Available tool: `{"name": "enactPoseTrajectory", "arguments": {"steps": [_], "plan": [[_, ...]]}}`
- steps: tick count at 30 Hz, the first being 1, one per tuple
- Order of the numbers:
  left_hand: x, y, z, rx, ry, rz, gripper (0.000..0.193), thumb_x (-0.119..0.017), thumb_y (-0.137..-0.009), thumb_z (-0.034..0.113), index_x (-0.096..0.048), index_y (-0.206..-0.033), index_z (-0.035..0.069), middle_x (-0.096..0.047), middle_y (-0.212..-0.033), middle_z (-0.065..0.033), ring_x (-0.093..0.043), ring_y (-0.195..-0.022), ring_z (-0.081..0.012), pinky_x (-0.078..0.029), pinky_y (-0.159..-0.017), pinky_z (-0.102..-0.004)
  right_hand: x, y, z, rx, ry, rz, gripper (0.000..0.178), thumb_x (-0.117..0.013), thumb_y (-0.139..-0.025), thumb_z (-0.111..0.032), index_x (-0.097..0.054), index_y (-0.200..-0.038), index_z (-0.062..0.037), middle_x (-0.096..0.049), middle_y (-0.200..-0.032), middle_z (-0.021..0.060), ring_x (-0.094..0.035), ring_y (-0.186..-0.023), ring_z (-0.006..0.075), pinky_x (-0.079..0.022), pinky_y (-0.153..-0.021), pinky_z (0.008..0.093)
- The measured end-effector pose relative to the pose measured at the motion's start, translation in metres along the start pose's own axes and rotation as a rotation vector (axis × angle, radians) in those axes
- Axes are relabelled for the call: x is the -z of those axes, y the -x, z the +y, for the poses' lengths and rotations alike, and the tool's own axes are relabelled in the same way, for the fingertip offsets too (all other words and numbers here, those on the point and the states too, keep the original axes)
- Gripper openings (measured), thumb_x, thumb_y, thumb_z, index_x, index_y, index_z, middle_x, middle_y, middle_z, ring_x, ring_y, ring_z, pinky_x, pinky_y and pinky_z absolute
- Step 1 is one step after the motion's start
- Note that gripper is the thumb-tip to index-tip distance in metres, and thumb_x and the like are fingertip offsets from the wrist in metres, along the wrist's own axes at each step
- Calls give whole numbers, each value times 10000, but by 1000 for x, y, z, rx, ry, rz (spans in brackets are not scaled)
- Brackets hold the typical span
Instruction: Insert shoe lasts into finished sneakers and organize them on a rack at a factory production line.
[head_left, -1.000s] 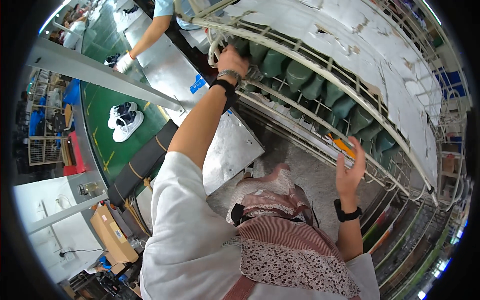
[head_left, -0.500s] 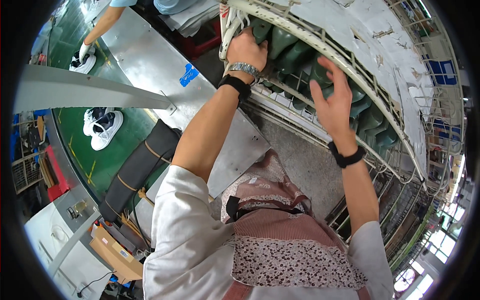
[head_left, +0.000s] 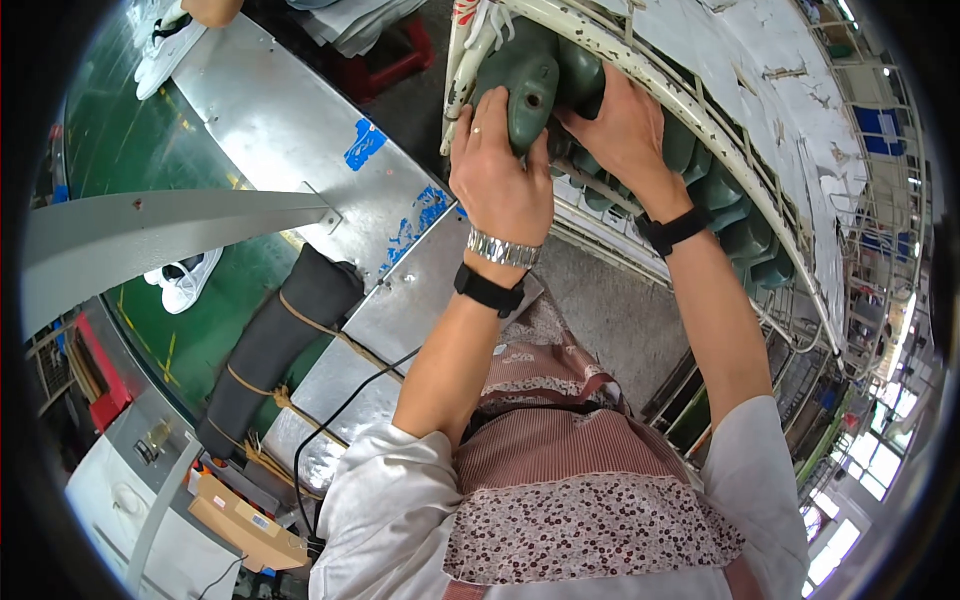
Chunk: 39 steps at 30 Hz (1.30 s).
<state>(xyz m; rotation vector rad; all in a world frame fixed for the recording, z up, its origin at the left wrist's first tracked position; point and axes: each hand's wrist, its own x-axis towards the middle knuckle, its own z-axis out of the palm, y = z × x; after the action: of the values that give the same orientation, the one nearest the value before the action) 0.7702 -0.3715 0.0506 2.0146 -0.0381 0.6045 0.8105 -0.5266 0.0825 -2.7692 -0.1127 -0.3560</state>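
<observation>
Our right hand (head_left: 630, 135) moves into the rack (head_left: 690, 113); we can't tell its grip. Our left hand (head_left: 500, 180) grips a green foot shape (head_left: 530, 75) at the rack's left end.

White short-sleeved shirt (head_left: 385, 490); pink striped apron (head_left: 560, 450), floral panel (head_left: 590, 530); black wristbands (head_left: 488, 292); silver bracelet (head_left: 503, 250); ring (head_left: 476, 131).

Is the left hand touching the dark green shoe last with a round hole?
Touching: the head view shows the left hand gripping the dark green shoe last, fingers and thumb on opposite sides.
</observation>
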Motion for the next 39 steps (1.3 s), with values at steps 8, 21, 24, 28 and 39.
{"name": "enactPoseTrajectory", "arguments": {"steps": [8, 21, 24, 28, 39], "plan": [[13, 19, -4, -10, 96, 6, 518, -764, -826, 62, -587, -1311, 13, -649, -1251, -228, -630, -1147, -412, -495, -967, -436, 0, 3, 3, 6, 43, 45, 782, -829, -769, -384, -501, -1401, -59, -638, -1297, 217, -587, -1216, 405, -473, -1016, 461], [-20, -8, -6, -180, 8, 8, 563, -744, -818, 33, -533, -1339, -7, -613, -1277, -266, -571, -1212, -449, -465, -1018, -474, -17, 5, 9, 140, 189, 147, 1003, -914, -618, -328, -394, -1451, -124, -542, -1361, 198, -534, -1240, 427, -437, -1052, 485], [-29, -22, -18, -168, 17, -4, 595, -751, -807, 29, -517, -1353, -14, -609, -1268, -278, -572, -1202, -449, -471, -1013, -468, -16, 2, 6, 108, 247, 160, 974, -920, -600, -370, -462, -1413, -89, -591, -1294, 212, -575, -1193, 421, -463, -1030, 471], [-28, -16, -27, -166, 17, -2, 646, -764, -780, 6, -509, -1373, -1, -616, -1269, -260, -588, -1167, -435, -478, -997, -462, 19, -1, 10, -9, -17, 73, 749, -901, -679, -440, -640, -1228, -2, -693, -1156, 173, -675, -1069, 300, -525, -937, 379], [-29, -20, -34, -150, 134, 0, 651, -756, -749, -21, -529, -1358, 28, -623, -1277, -224, -598, -1155, -410, -485, -993, -452, 24, 29, -28, -98, -990, 365, 730, -800, -759, 131, -456, -1385, -21, -547, -1359, 134, -568, -1230, 229, -496, -1043, 375]]}}
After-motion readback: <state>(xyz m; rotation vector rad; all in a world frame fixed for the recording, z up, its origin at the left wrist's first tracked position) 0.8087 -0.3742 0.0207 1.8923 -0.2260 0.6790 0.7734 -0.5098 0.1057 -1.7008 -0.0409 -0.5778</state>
